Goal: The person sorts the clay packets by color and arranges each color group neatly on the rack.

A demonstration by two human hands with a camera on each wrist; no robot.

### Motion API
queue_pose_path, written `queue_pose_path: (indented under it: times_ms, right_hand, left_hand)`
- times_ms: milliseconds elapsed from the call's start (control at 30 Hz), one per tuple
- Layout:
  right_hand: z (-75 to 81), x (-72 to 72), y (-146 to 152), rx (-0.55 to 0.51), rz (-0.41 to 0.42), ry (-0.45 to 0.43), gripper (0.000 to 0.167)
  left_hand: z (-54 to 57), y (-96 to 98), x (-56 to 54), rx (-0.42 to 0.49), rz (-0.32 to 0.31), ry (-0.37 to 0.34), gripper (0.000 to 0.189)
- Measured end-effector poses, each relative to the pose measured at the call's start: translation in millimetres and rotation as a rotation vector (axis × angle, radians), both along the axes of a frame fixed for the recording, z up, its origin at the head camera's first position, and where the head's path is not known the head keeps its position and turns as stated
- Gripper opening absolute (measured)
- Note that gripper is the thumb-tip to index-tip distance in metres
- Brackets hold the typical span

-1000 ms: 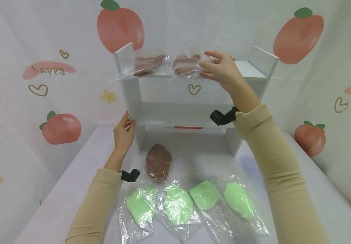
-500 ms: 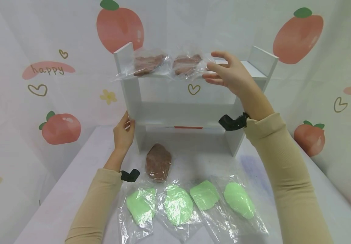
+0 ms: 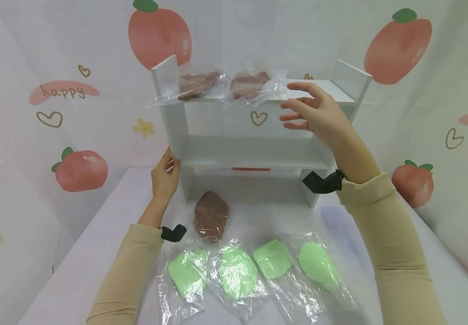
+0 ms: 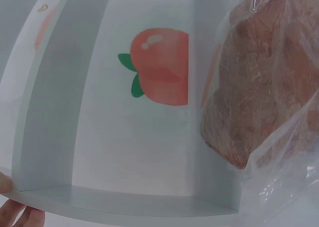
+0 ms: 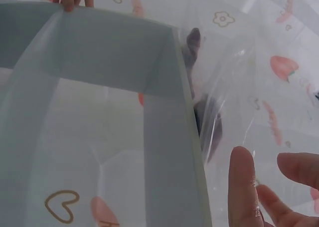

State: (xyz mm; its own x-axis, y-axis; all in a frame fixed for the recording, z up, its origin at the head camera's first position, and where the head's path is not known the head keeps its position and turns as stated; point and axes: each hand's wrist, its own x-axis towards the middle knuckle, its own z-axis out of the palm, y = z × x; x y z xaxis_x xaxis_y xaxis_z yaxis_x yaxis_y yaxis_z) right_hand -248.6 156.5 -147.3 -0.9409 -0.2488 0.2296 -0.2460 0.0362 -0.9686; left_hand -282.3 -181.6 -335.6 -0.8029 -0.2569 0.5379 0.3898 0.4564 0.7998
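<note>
My left hand (image 3: 164, 178) grips the left side panel of a white shelf unit (image 3: 254, 151); in the left wrist view the thumb and fingers lie on either side of the panel edge. On the top board sit two clear bags with reddish-brown flat pieces, one bag (image 3: 198, 85) at the left end and the other bag (image 3: 250, 85) beside it. My right hand (image 3: 319, 110) hangs in front of the top board, right of the second bag and apart from it, fingers spread and holding nothing. A third brown piece in a bag (image 3: 211, 215) lies below, before the unit.
Along the table front lie several clear bags with light green flat pieces, among them the leftmost (image 3: 188, 273) and the rightmost (image 3: 319, 266). A fruit-printed curtain (image 3: 108, 131) hangs behind and at the sides. The unit's right end panel (image 3: 351, 81) rises above the top board.
My right hand has let go of the second bag on the top board and moved away to the right and down. The left hand has stayed on the side panel.
</note>
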Motion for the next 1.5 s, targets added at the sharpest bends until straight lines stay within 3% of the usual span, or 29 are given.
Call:
queue_pose_path:
  times_ms: [267, 567, 1067, 1500]
  right_hand:
    - [-32.3, 11.2, 4, 0.172, 0.037, 0.092, 0.038]
    - [-74.6, 16.7, 0, 0.284, 0.148, 0.050, 0.044]
    - [-150.1, 19.0, -26, 0.248, 0.262, -0.107, 0.047]
    - [-204.0, 17.9, -54, 0.229, 0.249, -0.254, 0.055]
  left_hand:
    - [-0.5, -1.0, -1.1, -0.002, 0.006, 0.003, 0.045]
    - [-0.3, -1.0, -1.4, 0.004, -0.007, -0.013, 0.046]
    - [0.3, -0.5, -0.9, 0.012, -0.016, -0.021, 0.046]
    - [0.5, 0.1, -0.1, 0.006, -0.001, -0.013, 0.045]
